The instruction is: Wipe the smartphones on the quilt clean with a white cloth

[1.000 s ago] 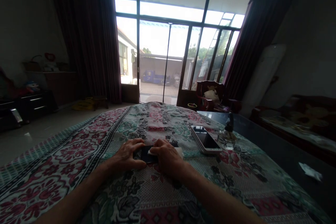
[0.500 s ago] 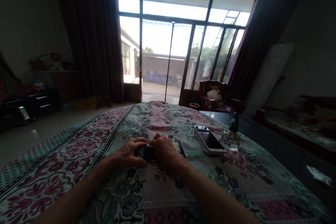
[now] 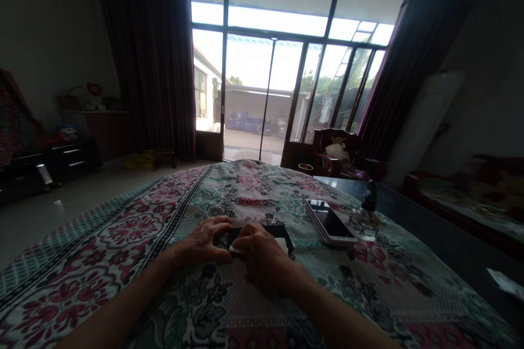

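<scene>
A flat black phone (image 3: 279, 230) lies crosswise on the patterned tablecloth, partly covered by my right hand. My left hand (image 3: 207, 240) grips its left end, fingers at the far edge and thumb at the near edge. My right hand (image 3: 260, 251) is closed around a white cloth or tissue (image 3: 237, 250) and presses it against the phone's near side. More white material shows beside the right knuckles. To the right lies a white-framed phone (image 3: 329, 222) with a dark screen, apparently resting on another flat item.
A small clear glass bottle (image 3: 367, 223) with a dark top stands right of the white-framed phone. The floral tablecloth (image 3: 135, 229) covers the table. A dark glossy surface (image 3: 426, 240) runs along the right, with a white packet (image 3: 505, 282) on it. A wooden armchair (image 3: 333, 155) stands beyond.
My right hand has moved toward me with the white cloth, from the phone's upper face to its near edge, uncovering more of its far side. My left hand keeps its grip.
</scene>
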Motion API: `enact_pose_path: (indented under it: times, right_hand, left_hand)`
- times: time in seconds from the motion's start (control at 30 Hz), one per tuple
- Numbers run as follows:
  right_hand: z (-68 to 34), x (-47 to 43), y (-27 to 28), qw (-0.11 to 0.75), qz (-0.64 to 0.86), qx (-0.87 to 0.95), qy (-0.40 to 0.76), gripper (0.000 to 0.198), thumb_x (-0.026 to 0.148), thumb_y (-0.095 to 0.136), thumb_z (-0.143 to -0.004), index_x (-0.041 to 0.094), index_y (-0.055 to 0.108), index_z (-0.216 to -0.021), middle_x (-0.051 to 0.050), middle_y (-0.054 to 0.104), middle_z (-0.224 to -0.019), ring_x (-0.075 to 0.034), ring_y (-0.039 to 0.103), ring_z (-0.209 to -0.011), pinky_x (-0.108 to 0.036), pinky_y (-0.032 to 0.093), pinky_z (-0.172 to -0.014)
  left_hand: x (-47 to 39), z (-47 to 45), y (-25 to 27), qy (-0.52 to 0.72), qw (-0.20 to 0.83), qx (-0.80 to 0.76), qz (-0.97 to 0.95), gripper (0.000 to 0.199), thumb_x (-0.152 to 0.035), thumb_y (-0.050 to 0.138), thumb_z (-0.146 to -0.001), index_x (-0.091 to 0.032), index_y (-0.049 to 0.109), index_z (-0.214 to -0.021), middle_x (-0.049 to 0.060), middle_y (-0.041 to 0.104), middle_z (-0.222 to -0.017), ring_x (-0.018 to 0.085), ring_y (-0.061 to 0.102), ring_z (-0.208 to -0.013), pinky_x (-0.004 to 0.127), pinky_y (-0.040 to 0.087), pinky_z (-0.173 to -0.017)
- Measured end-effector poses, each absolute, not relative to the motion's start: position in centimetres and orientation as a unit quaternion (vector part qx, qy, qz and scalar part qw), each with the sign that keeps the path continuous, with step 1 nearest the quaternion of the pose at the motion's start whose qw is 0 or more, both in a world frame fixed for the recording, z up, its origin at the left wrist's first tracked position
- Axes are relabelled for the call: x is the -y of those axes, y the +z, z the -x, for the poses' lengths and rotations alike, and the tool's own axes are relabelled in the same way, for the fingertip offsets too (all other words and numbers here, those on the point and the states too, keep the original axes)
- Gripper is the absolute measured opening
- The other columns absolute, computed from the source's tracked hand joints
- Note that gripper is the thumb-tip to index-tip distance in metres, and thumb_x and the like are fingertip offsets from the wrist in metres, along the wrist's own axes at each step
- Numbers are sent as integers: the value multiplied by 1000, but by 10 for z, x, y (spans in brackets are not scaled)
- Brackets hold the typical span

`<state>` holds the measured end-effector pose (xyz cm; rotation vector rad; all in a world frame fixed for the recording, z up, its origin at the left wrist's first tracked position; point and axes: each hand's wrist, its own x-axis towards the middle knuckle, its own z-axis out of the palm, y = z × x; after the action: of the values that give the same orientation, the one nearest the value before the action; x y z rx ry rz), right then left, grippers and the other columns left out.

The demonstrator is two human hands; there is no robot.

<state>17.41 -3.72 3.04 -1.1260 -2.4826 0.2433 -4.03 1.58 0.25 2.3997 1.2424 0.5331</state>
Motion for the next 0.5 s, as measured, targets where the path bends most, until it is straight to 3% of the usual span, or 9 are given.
enact_pose_path:
  times: [0.27,0.5]
  right_hand:
    - [-170,5,22,197,498,843,47,29,10,49,-87,24,73,-96,-5,60,-95,-18,51,-90,-29,39,-82]
    - [-172,14,22,208,484,849,29,25,15,52,-86,23,71,-100,-6,59,-98,-19,50,-95,-30,37,-87]
  left_hand:
    - [-13,39,3,190,187,-451,-852,71,-47,77,-63,-23,59,-127,9,44,-147,34,35,-138,47,29,-114]
    - [-13,37,-1,194,172,-460,-849,76,-47,78,-62,-24,57,-131,10,44,-148,34,35,-138,48,28,-114]
